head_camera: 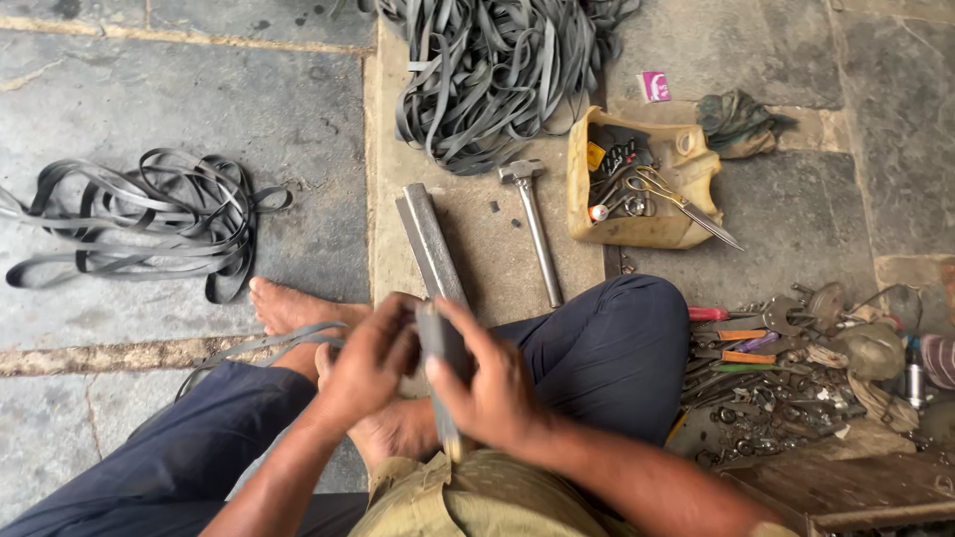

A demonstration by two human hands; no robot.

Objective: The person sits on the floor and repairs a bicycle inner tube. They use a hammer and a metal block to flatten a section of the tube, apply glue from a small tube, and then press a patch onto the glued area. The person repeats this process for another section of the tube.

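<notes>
At centre frame, just below the middle, I see both hands clenched on a grey rubber strip (441, 343): left hand (366, 366) from nine o'clock, right hand (489, 383) from three o'clock. Fingers hide most of the strip, and motion blur softens it. Towards twelve o'clock lie a metal bar (430, 242) and a hammer (535, 224). At four o'clock a tool heap (786, 383) is too cluttered to sort, its edge cut off.

Matt grey rubber strips (497, 70), dull metal hammer (534, 224), rough stone floor (199, 99), yellowed plastic tub (686, 164)
</notes>
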